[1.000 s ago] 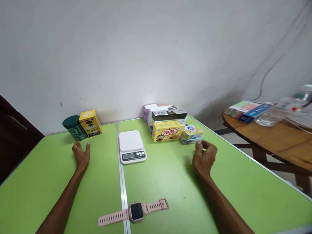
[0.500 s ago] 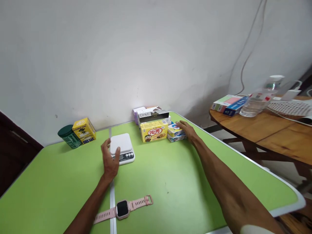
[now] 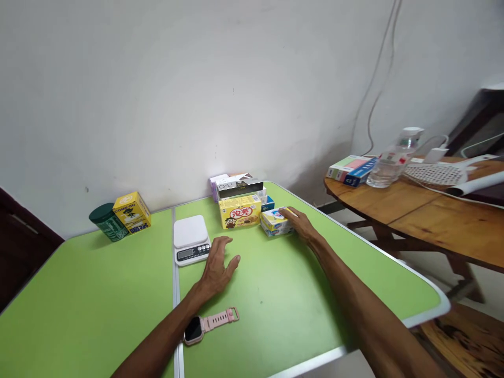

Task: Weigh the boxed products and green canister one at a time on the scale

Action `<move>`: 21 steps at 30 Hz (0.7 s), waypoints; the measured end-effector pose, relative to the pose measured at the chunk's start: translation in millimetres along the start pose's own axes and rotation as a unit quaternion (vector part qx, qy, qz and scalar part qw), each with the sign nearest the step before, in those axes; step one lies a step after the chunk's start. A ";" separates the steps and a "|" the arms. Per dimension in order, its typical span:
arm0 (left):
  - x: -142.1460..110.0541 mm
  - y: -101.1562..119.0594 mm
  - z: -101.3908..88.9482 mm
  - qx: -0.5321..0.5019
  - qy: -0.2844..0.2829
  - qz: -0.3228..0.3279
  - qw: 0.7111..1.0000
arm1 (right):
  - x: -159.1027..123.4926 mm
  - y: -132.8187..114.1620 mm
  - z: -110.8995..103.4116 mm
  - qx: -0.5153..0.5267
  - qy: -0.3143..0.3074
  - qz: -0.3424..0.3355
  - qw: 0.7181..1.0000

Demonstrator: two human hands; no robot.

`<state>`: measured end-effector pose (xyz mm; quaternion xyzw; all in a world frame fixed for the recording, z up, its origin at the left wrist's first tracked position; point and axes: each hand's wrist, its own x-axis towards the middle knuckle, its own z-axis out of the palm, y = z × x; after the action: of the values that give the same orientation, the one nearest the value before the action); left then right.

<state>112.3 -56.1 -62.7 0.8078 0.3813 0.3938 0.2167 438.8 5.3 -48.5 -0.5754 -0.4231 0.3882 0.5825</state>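
My right hand (image 3: 297,221) reaches over the green table and grips a small yellow-and-white box (image 3: 271,223) from its right side, fingers over the top. It looks like two such boxes stacked, but my fingers hide part of them. My left hand (image 3: 218,265) hovers over the table with thumb and fingers apart, holding nothing. Just left of it lies a white kitchen scale (image 3: 190,232) with a bare platform. A pink-strapped smartwatch (image 3: 193,329) rests near my left forearm, which covers part of its strap.
Beside the gripped box stands a yellow snack box (image 3: 240,212), with a black-and-white box (image 3: 240,187) and a blue box (image 3: 268,204) behind. A green canister (image 3: 108,223) and yellow carton (image 3: 133,212) stand left. A wooden table (image 3: 378,210) at right holds a water bottle (image 3: 394,160).
My left hand has left the scale and moved right and nearer. My right hand has drawn the yellow-and-white box slightly toward me, exposing the blue box behind. The view has turned slightly right.
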 end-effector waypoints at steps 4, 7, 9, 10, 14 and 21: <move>8.1 -5.1 -16.7 -0.005 -0.073 -0.020 0.997 | -48.3 5.5 12.1 -0.021 -0.020 -0.019 0.999; 11.6 0.8 -21.0 -0.019 -0.141 -0.043 0.989 | -86.1 11.5 36.1 -0.028 0.002 -0.019 0.999; 11.7 6.2 -18.5 -0.031 -0.173 -0.042 0.984 | -107.6 13.0 58.7 -0.026 0.004 -0.009 1.000; 11.1 7.8 -17.1 -0.036 -0.178 -0.041 0.982 | -116.6 12.7 70.5 -0.025 0.005 -0.005 1.000; 4.8 1.4 -21.2 -0.039 -0.165 -0.072 0.983 | -138.4 6.4 105.4 -0.021 -0.002 -0.004 1.000; -6.9 -8.6 -38.6 -0.056 -0.152 -0.094 0.982 | -129.7 -8.5 78.2 0.030 -0.206 0.023 0.978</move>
<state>74.8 -54.2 -48.5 0.8056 0.3955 0.2648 0.3527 320.9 -90.0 -47.6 -0.4748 -0.5092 0.5242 0.4904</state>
